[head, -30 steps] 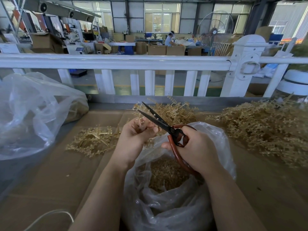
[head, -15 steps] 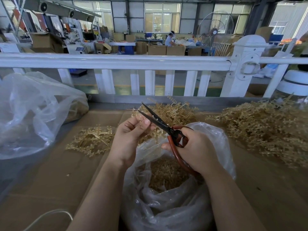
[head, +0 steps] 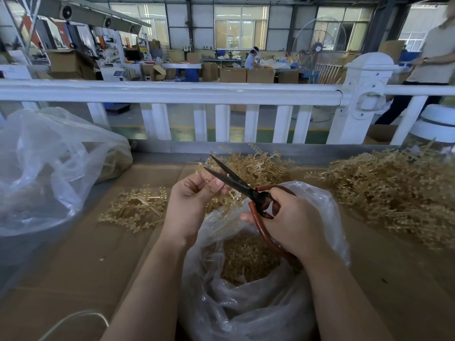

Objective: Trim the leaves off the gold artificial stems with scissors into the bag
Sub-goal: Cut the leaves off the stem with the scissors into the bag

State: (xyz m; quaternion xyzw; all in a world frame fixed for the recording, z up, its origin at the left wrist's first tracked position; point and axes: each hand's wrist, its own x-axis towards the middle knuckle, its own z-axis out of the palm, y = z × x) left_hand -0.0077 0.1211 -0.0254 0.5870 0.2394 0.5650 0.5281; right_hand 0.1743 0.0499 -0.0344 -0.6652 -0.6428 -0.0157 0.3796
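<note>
Above the open clear bag (head: 246,311) on the table (head: 73,267), the left hand (head: 194,200) pinches a gold stem (head: 231,193). The right hand (head: 290,217) grips the red-handled scissors (head: 236,183), blades parted beside the stem. Cut leaves (head: 246,259) lie inside the bag; stem piles (head: 394,193) sit behind.

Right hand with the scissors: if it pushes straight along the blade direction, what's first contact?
Likely the gold stem pinched by the left hand: the open blades of the scissors in the right hand already straddle it. Depth unclear.
</note>
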